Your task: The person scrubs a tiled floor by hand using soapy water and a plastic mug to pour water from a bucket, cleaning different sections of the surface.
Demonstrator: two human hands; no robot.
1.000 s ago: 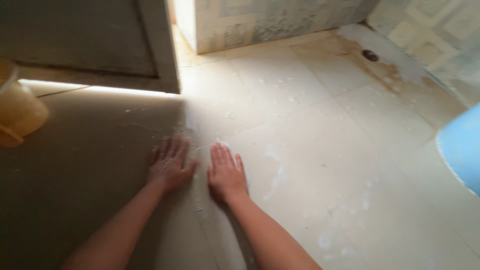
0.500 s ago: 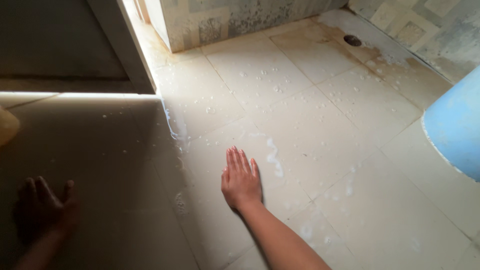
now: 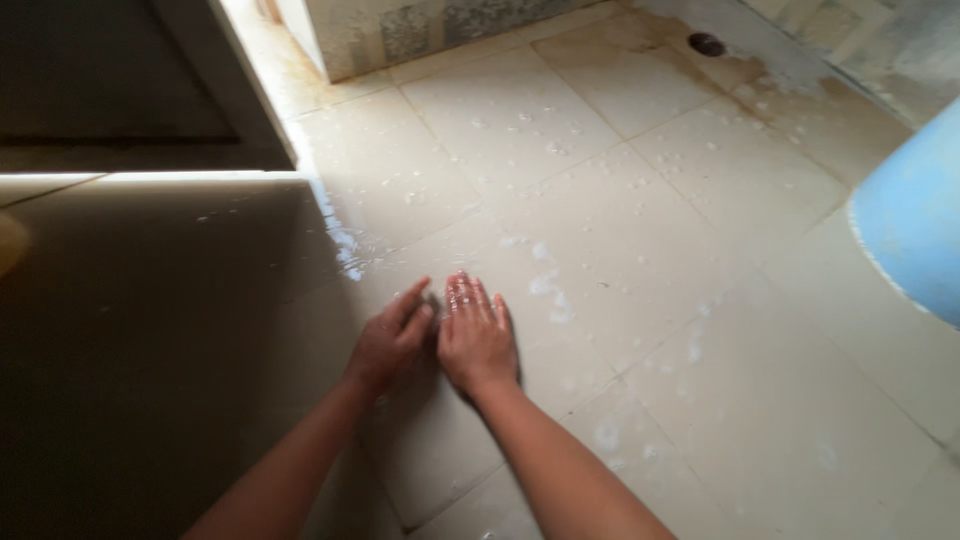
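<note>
Currently both hands flat on the wet tiled floor (image 3: 620, 200), palms down, side by side. Left hand (image 3: 392, 340) sits at the edge of the shadow, fingers straight and together, angled up-right, index side touching the right hand (image 3: 477, 335). Right hand fingers extended, slightly spread, wet and shiny; nothing gripped by either hand. Soapy foam streaks (image 3: 548, 285) lie just right of the right fingertips, more foam specks scattered across the tiles toward the far wall. Thin line of water and bubbles (image 3: 340, 240) runs down from the door frame corner (image 3: 250, 110) toward the left hand. Blue bucket (image 3: 915, 220) at the right edge, well apart from the hands. Round floor drain (image 3: 707, 43) at the top, in a brown-stained strip along the wall. Left half of the floor is in deep shadow, detail there can't be made out
</note>
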